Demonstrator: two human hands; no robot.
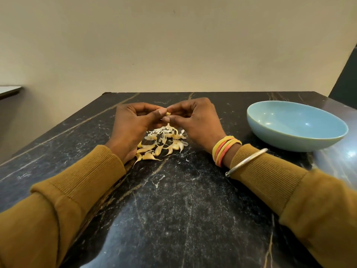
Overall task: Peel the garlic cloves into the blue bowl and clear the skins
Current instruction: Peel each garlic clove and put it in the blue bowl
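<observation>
Mustard sleeves [58, 209] rest on the dark surface [173, 200]. Left hand [133, 120] and right hand [195, 117] together pinch one garlic clove [168, 113] at the fingertips, left of the blue bowl [295, 122]. Peeling appears to be in progress. Unpeeled cloves [148, 156] and papery skins [154, 132] lie heaped left of the bowl, which looks empty. The next move calls for stripping the skin and carrying the clove to the bowl.

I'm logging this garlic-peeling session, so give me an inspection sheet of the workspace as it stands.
Surface: dark, white-veined marble table.
Job's things: garlic cloves heaped between the wrists; one held clove above them; blue bowl at right, no cloves visible inside.
Clutter: papery skins at the heap's far side.
Grippers: left hand and right hand both pinch that clove.
Cables: nothing seen.
Surroundings: beige wall behind; bangles on right wrist.
</observation>
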